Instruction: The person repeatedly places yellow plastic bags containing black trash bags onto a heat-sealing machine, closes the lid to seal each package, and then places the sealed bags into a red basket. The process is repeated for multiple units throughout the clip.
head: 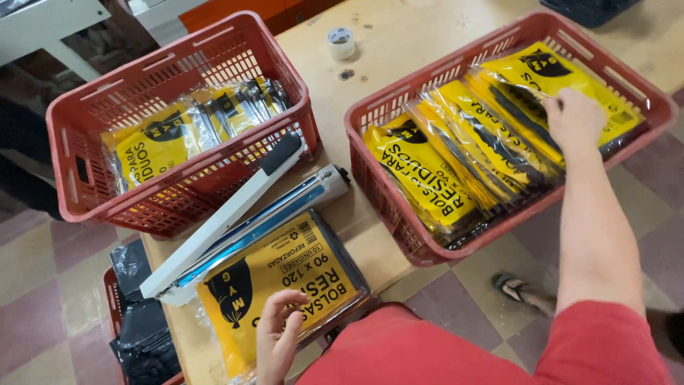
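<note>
1. My left hand point(276, 341), fingers loosely curled, rests on the flat yellow plastic bag pack point(278, 285) lying at six o'clock on the wooden table point(399, 43).
2. My right hand point(573, 117), fingers bent, touches yellow packs point(456, 150) in the red plastic crate point(399, 214) at two o'clock.
3. The white heat sealer point(235, 214) lies just above the pack, towards eleven o'clock.

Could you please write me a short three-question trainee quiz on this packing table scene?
1. True or false: the right hand reaches into the right red basket.
2. What does the left hand touch? A) the roll of tape B) the yellow packet on the table C) the left red basket
3. Fill in: the arm of the white heat sealer stands ____ (raised or closed).

Key: 1 true. 2 B. 3 raised.
</note>
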